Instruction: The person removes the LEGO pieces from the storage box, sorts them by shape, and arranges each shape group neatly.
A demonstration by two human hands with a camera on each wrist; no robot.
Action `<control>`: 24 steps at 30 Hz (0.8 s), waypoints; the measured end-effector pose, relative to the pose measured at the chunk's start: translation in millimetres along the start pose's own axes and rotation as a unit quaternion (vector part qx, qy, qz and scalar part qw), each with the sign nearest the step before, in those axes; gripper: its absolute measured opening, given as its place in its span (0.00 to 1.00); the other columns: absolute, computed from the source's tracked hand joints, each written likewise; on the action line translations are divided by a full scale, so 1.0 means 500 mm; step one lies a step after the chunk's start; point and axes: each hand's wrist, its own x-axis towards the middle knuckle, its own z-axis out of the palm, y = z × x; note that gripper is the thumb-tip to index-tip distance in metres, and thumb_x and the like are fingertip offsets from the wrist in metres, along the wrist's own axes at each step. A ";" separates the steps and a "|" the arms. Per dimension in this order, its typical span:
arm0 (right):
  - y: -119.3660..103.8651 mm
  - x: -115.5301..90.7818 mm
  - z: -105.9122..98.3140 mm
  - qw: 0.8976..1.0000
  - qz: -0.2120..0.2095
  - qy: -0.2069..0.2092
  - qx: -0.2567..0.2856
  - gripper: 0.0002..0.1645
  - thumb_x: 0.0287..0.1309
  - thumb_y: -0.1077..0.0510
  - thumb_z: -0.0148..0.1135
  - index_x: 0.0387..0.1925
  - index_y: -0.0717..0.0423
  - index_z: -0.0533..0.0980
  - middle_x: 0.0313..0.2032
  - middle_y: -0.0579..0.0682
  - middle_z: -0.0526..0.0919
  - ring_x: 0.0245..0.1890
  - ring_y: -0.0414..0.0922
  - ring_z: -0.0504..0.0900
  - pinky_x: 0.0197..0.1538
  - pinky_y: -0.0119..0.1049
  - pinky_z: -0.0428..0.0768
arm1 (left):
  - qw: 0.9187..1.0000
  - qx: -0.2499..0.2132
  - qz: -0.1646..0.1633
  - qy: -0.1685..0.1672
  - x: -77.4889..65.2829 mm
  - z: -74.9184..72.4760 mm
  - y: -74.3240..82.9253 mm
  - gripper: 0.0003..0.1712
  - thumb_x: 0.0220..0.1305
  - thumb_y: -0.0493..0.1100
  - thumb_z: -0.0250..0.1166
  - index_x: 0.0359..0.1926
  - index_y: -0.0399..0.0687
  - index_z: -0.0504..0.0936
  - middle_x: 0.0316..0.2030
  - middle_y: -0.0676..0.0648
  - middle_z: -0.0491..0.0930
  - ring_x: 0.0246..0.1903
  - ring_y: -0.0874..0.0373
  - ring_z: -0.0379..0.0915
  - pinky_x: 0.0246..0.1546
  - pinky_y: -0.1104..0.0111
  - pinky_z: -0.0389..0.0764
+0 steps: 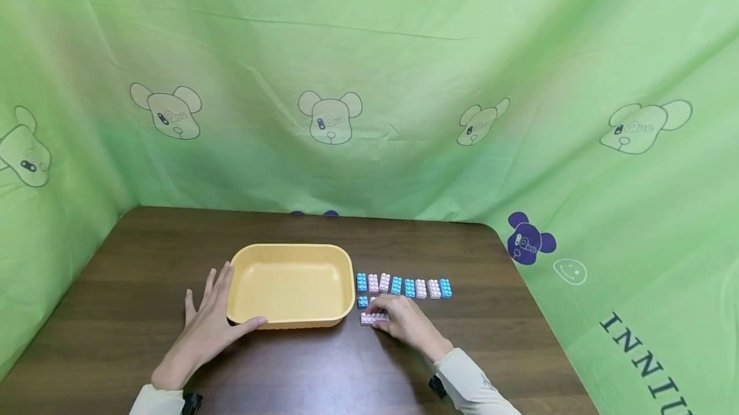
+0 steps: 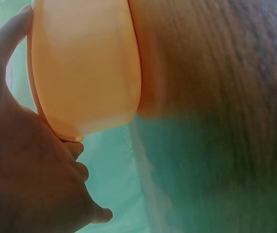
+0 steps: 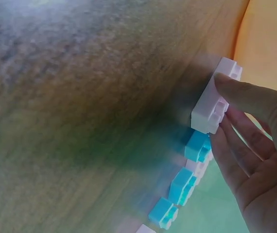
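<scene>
My left hand (image 1: 203, 331) lies spread at the left end of a yellow plastic basin (image 1: 288, 324). Its fingers run along the left side while the thumb touches the front rim. To the right of the basin, my right hand (image 1: 408, 324) pinches a long pale pink toy building brick (image 1: 366, 319) between thumb and fingers, low over the table. In the right wrist view the thumb presses the near side of this pink brick (image 3: 206, 104). Just behind it sit a small blue brick (image 1: 362, 301) and a pink one, the latter partly hidden by the fingers.
Several blue and pink bricks stand in a row (image 1: 410, 287) behind my right hand, starting close to the basin's right side. The brown wooden table (image 1: 277, 370) has a rounded far right corner. Green printed cloth (image 1: 369, 171) hangs around its back and sides.
</scene>
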 end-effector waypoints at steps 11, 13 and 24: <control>-0.005 -0.008 0.001 0.999 -0.029 0.034 0.002 0.20 0.45 0.72 0.82 0.42 0.59 0.85 0.38 0.49 0.90 0.39 0.44 0.88 0.45 0.36 0.87 | 1.000 0.024 0.015 -0.005 0.001 -0.004 0.003 0.75 0.59 0.73 0.72 0.86 0.43 0.36 0.84 0.34 0.42 0.82 0.32 0.34 0.69 0.25 0.23; -0.009 -0.007 -0.002 0.999 -0.027 0.037 0.000 0.20 0.46 0.70 0.82 0.42 0.59 0.85 0.39 0.49 0.90 0.40 0.44 0.89 0.46 0.37 0.87 | 0.999 0.034 0.014 -0.005 0.001 -0.005 0.005 0.75 0.59 0.74 0.71 0.86 0.41 0.36 0.84 0.33 0.42 0.82 0.33 0.35 0.68 0.24 0.23; -0.031 0.026 -0.035 0.997 0.046 0.066 0.002 0.15 0.62 0.62 0.76 0.49 0.62 0.85 0.44 0.54 0.89 0.45 0.51 0.89 0.50 0.46 0.87 | 0.999 0.049 0.007 -0.015 -0.004 -0.033 0.001 0.71 0.63 0.74 0.68 0.86 0.40 0.40 0.83 0.32 0.45 0.82 0.32 0.35 0.71 0.27 0.24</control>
